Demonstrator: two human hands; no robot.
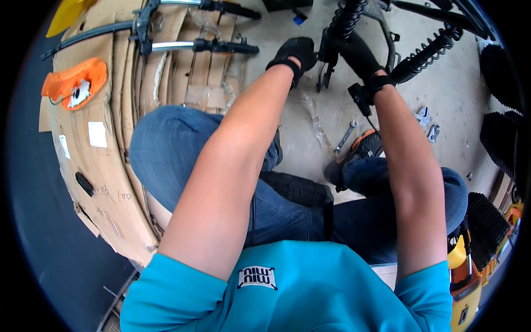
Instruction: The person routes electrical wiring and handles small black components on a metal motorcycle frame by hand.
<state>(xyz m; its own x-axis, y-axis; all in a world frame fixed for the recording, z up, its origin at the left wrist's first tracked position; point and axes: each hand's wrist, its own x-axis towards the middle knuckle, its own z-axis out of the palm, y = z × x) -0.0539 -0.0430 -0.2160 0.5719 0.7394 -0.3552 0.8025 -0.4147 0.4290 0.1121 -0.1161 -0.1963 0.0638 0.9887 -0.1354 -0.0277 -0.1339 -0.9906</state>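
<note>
Both my hands wear black gloves. My left hand (295, 53) is curled beside the lower end of a black coil-spring shock absorber (344, 23) and touches its metal mount (325, 66). My right hand (360, 55) is wrapped around the black frame tube just right of that shock. A second black coil shock (428, 51) lies further right on the concrete floor. I sit low with my knees in blue jeans spread beneath my forearms.
Flattened cardboard (105, 160) on the left carries two chrome-and-black fork legs (204, 46) and an orange plastic cover (74, 82). A wrench (345, 136) and small metal parts (426, 123) lie on the floor. Black tyres (500, 133) stand at right; a yellow-orange tool (463, 276) sits at lower right.
</note>
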